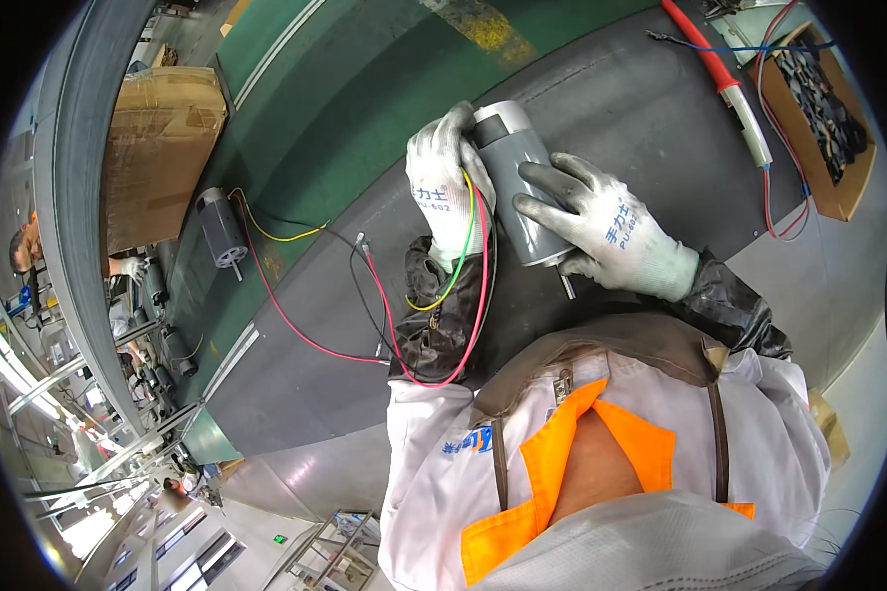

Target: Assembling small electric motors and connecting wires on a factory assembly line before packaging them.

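Held clear of the dark desk, between both gloved hands: a grey cylindrical motor, pale cap end away from the body, short shaft pointing back toward the chest. Left hand closed around the far side, fingers curled over near the cap. Right hand gripping the barrel from the other side, fingers spread flat across its top.

Trailing from under the left fingers and down over the wrist: a red lead, a yellow-green lead and a black lead, looping out over the desk, bare ends loose, well away from either hand.

Possible trouble from here, judged from the pose alone:
- Smooth barrel under spread rather than wrapped right fingers; could roll or slide out toward the shaft end if the left grip loosens.
- Leads draped over the left wrist; could snag on the sleeve and get tugged at the motor end when the body is turned.
- Shaft just beyond the right fingers, aimed at the jacket; could catch cloth or take a knock.
- Loose red loop lying across the desk toward a second motor on the green belt; could tangle with that motor's own yellow wire.

Far beyond the right fingers: a red-handled soldering iron and a cardboard box of dark parts.
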